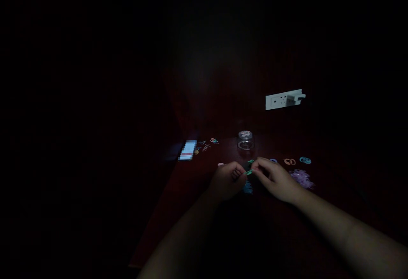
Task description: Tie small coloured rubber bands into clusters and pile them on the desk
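My left hand (pixel 228 180) and my right hand (pixel 276 180) meet over the dark red table. Pinched between the fingertips of both is a small green band (pixel 249 172), which looks like a hair tie. Just beyond it lies another green piece (pixel 250 161), partly covered by my right fingers. A small blue pile (pixel 247 187) sits below the hands, partly hidden by the left one. To the right of my right hand is a heap of pale purple bands (pixel 301 179), with orange loops (pixel 290 161) and blue loops (pixel 305 160) behind it.
A clear lidded jar (pixel 245 141) stands behind the hands. At the left edge lies a lit phone (pixel 188 150), beside several small coloured pieces (pixel 206 146). A white socket panel (pixel 277 100) with a plug is on the wall. The surroundings are very dark.
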`<state>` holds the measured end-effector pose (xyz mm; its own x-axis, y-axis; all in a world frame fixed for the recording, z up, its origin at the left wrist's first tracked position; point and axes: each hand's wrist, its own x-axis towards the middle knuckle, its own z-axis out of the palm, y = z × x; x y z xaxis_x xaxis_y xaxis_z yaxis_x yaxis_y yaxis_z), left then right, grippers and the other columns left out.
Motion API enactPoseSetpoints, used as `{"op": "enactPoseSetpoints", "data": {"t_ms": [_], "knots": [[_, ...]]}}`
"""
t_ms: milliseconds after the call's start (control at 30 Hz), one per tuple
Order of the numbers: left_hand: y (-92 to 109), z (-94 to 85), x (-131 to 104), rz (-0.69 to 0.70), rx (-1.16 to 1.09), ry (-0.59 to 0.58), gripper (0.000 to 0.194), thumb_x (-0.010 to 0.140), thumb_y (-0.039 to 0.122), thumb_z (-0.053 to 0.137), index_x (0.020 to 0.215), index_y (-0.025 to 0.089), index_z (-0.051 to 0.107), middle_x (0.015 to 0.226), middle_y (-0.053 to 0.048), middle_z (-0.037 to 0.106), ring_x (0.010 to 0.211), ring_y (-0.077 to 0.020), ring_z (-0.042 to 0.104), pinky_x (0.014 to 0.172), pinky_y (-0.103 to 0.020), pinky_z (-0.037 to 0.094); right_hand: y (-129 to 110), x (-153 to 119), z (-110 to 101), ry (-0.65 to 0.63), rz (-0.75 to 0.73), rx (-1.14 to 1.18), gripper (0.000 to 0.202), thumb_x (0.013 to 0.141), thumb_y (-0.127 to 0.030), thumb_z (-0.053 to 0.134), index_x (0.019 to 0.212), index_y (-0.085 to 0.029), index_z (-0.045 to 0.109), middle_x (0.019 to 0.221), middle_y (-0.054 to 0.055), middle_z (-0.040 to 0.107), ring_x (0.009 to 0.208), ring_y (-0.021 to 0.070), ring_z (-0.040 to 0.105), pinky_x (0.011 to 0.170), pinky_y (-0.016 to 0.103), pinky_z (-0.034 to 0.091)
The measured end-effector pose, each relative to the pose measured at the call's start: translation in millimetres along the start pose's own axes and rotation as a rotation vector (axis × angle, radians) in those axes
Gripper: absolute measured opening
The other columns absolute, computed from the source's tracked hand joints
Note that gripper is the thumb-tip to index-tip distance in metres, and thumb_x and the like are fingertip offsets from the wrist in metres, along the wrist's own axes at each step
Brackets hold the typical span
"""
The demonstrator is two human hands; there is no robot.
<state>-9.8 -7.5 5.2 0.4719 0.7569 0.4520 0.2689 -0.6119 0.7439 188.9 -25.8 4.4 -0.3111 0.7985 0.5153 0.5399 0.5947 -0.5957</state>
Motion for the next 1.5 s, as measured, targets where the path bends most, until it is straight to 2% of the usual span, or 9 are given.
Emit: {"op": "enactPoseSetpoints", "data": {"t_ms": [600,800,967,1300,1500], "knots": [[-7.9,-0.6,0.1,-0.009,0.031,0.036,0.016,0.084,0.031,0.063,0.084,0.016,0.062,0.070,-0.001,0.064,0.061,-0.0096,0.057,0.059,-0.020,0.046,-0.3,-0.5,2.5,-0.009,0.026,0.059,0.012,0.090,-0.024,0.051,0.081,-0.019,0.056,0.069,-0.001,0.051,0.062,0.0141,0.047,0.058,0.027,0.039],[-8.1,-1.9,1.4,0.018,0.093,0.019,0.020,0.076,0.031,0.073,0.088,0.017,0.066,0.075,-0.001,0.067,0.064,-0.0102,0.059,0.062,-0.021,0.047,-1.7,-0.4,5.7,-0.023,-0.007,0.061,0.012,0.090,-0.024,0.053,0.080,-0.020,0.056,0.071,0.000,0.053,0.063,0.0137,0.048,0.058,0.026,0.040],[-7.0,-1.5,1.8,0.021,0.103,0.023,0.016,0.084,0.032,0.064,0.082,0.017,0.067,0.071,0.000,0.066,0.060,-0.0097,0.057,0.059,-0.020,0.046,-3.1,0.6,4.7,-0.030,-0.012,0.044,0.013,0.091,-0.024,0.052,0.079,-0.020,0.056,0.071,0.000,0.053,0.064,0.0143,0.050,0.060,0.027,0.041],[-9.5,-5.0,0.6,0.010,0.093,0.038,0.018,0.089,0.030,0.057,0.091,0.017,0.069,0.084,-0.004,0.071,0.068,-0.0120,0.062,0.063,-0.021,0.049,1.2,0.9,0.0,0.014,0.026,0.000,0.012,0.089,-0.023,0.050,0.080,-0.019,0.057,0.073,0.002,0.058,0.068,0.0161,0.053,0.060,0.027,0.041],[-10.0,-4.2,1.2,0.023,0.102,0.055,0.019,0.083,0.030,0.065,0.095,0.017,0.070,0.088,-0.005,0.072,0.068,-0.0118,0.062,0.062,-0.021,0.050,-0.4,0.3,1.6,0.005,0.009,0.021,0.013,0.090,-0.024,0.051,0.080,-0.019,0.057,0.071,0.001,0.055,0.065,0.0151,0.051,0.060,0.027,0.041]]}}
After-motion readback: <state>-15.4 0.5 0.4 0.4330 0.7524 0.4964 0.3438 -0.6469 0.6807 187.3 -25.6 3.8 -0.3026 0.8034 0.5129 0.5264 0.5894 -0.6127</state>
